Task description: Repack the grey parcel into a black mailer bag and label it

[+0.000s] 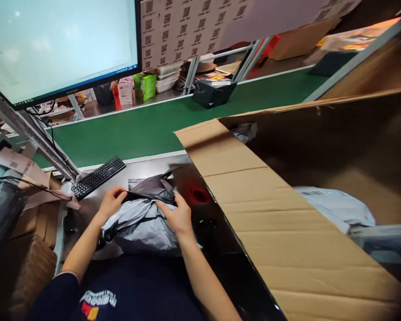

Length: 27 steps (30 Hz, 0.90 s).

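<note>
A grey plastic mailer bag (143, 223) lies on the dark worktop just in front of me, its dark flap (152, 187) folded over at the far end. My left hand (112, 201) pinches the flap's left edge. My right hand (177, 214) presses on the flap's right side, with the fingers curled on the plastic. Both hands rest on the bag.
A black keyboard (98, 177) lies to the left under a large monitor (60, 44). A big open cardboard box (287, 214) holding grey parcels (334, 205) fills the right side. Behind runs a green conveyor belt (147, 127) with a black box (212, 91). Cardboard pieces (30, 223) are stacked at left.
</note>
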{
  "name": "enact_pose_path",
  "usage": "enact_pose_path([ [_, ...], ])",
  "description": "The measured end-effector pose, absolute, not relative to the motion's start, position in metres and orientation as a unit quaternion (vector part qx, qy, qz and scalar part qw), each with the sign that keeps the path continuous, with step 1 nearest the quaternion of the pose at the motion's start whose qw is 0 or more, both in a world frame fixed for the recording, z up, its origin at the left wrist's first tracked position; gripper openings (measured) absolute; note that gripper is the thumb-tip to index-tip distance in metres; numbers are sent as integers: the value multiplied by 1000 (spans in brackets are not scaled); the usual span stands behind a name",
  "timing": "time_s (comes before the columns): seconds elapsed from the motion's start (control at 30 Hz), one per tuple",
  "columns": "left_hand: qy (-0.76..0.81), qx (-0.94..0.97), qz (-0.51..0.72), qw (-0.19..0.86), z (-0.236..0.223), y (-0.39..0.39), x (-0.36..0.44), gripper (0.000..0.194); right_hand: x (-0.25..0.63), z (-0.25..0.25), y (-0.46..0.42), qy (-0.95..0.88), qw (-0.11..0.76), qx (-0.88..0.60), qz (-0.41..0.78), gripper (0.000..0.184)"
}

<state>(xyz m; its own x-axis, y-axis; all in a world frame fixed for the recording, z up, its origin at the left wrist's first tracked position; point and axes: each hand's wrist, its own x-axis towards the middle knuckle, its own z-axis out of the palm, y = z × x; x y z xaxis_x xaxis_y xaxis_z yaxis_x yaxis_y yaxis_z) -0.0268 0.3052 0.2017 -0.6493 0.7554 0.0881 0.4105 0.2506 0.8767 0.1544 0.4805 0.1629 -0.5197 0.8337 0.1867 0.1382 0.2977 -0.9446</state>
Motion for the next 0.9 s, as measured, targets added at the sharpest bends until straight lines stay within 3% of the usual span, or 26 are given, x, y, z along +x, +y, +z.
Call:
enact_pose_path([
  [0.1, 745, 443, 471, 165, 209, 295, -11, 30, 155, 154, 490, -721, 327, -373, 484, 31],
  [0.2, 742, 535, 367, 167, 219, 279, -5, 13, 157, 148, 491, -708, 339, -390, 482, 32],
  [0.33, 836, 411, 364, -4, 216, 269, -21, 27, 159, 148, 473, -718, 376, -358, 463, 27],
  [0.47, 833, 284, 451, -151, 199, 275, -45, 13, 157, 148, 456, -729, 399, -333, 445, 32],
  [0.7, 857, 232, 454, -77, 169, 278, -88, 14, 152, 139, 450, -733, 439, -318, 411, 40],
  [0.83, 805, 258, 527, -92, 157, 266, -119, 11, 157, 129, 446, -705, 455, -339, 426, 42],
  [0.9, 769, 223, 596, -67, 148, 260, -127, 22, 164, 120, 450, -672, 471, -367, 438, 44],
])
